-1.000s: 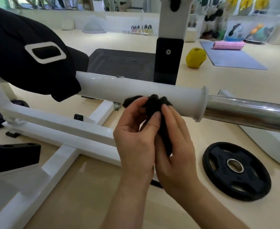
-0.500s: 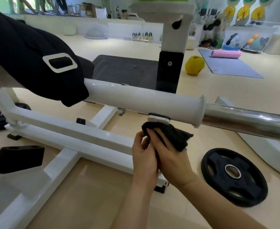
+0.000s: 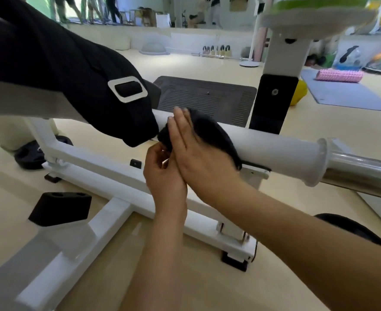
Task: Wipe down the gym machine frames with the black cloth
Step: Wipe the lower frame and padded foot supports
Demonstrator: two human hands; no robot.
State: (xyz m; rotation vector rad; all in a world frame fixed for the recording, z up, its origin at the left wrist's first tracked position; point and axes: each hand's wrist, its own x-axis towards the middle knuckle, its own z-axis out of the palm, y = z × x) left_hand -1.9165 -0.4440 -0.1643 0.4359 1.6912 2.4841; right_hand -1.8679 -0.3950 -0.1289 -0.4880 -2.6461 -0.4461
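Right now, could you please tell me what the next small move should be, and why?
Probably slide the black cloth rightward along the white tube toward its flange. The right hand presses it flat beside the black pad, the left hand seems to pinch its lower end, and the tube's right stretch lies bare.

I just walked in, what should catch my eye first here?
Mid-frame, a right hand presses a black cloth flat against the white frame tube, with the left hand curled just below. A big black pad looms at upper left, and a shiny chrome bar juts out at right.
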